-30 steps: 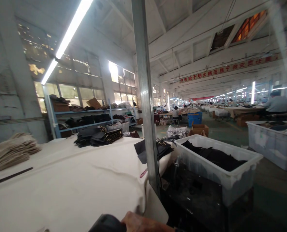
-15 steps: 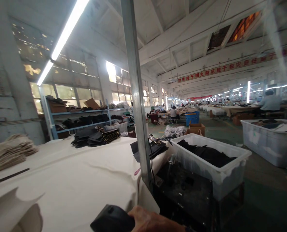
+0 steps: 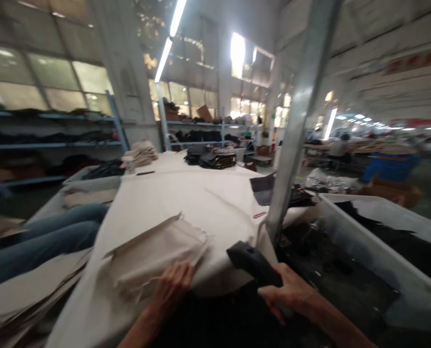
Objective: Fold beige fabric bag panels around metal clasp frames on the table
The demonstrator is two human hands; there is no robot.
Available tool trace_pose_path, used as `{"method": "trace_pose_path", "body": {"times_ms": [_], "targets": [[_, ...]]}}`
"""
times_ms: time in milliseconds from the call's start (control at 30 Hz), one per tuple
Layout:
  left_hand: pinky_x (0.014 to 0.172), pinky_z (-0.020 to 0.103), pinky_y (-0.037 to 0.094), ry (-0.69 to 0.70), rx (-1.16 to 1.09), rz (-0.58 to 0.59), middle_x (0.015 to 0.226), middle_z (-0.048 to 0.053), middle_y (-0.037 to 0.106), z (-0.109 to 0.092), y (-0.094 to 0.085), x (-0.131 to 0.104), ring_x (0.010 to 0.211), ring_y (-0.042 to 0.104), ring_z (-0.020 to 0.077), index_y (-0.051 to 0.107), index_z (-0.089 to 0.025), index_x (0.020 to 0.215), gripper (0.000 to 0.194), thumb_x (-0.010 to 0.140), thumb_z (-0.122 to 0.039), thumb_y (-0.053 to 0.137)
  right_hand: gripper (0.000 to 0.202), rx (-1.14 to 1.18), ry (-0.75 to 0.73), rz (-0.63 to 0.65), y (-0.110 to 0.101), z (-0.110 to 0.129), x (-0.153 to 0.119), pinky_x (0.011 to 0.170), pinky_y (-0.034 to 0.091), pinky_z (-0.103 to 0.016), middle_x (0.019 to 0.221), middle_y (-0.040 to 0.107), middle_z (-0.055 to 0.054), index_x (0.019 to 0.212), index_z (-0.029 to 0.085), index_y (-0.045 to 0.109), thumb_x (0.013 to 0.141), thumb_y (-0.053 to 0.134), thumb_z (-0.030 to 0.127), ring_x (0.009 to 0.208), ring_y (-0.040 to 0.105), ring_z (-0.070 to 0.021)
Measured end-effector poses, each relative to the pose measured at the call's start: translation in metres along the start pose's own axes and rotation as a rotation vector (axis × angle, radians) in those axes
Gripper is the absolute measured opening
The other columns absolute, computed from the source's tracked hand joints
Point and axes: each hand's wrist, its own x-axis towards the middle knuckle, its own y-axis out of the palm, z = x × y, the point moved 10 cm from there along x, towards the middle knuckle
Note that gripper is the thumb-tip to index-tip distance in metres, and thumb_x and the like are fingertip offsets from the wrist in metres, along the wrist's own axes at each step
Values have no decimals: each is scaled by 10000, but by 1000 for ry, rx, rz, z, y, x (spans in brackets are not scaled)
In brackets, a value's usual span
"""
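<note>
My left hand [image 3: 173, 285] rests at the near edge of a beige fabric piece [image 3: 157, 251], its fingers curled over the cloth. The fabric lies on the white-covered table [image 3: 200, 193]. My right hand [image 3: 282, 290] is wrapped round the handle of a black tool [image 3: 251, 261], whose broad head points left above the table's right edge. Motion blurs the tool, and I cannot make out what kind it is. Past the fabric, a dark strip [image 3: 145, 173] lies near the left edge and a small pink object [image 3: 259, 215] near the right.
A metal post [image 3: 298, 121] rises at the table's right side, beside dark pieces [image 3: 262, 188]. A white bin [image 3: 360, 246] holds black material. Stacks of black pieces [image 3: 211, 158] and beige cloth [image 3: 142, 153] stand at the far end. A person's jeans-clad legs [image 3: 55, 232] show at left.
The view has swung left and down. My left hand and the beige fabric piece have come into view. My right hand and the black tool now appear farther right and higher.
</note>
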Motion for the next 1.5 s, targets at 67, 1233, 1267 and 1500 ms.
{"method": "trace_pose_path", "body": {"times_ms": [67, 1233, 1267, 1500], "targets": [[715, 390, 536, -39, 108, 86, 898, 89, 658, 4, 10, -34, 821, 622, 251, 631, -133, 958, 320, 822, 22, 387, 259, -9, 1, 36, 3, 1, 7, 369, 370, -190, 439, 524, 29, 678, 157, 536, 737, 594, 402, 352, 464, -96], [648, 343, 529, -134, -1, -88, 807, 93, 618, 18, 19, -51, 718, 579, 226, 572, -65, 1046, 258, 900, -28, 362, 335, -20, 67, 15, 11, 27, 109, 408, 436, -219, 472, 546, 10, 666, 155, 543, 735, 665, 460, 399, 506, -104], [652, 343, 528, -135, -4, -87, 812, 93, 619, 18, 19, -51, 721, 579, 226, 568, -65, 1055, 260, 899, -26, 364, 334, -41, 57, 49, 17, 25, 107, 403, 432, -221, 469, 547, 8, 670, 153, 545, 748, 649, 461, 394, 507, -108], [644, 334, 522, -159, -12, -26, 808, 83, 621, 22, 30, -53, 722, 577, 217, 572, -66, 1042, 237, 881, -15, 406, 362, -91, 81, 179, 61, 9, 128, 393, 411, -208, 471, 547, 11, 661, 147, 548, 762, 621, 487, 385, 502, -105]]}}
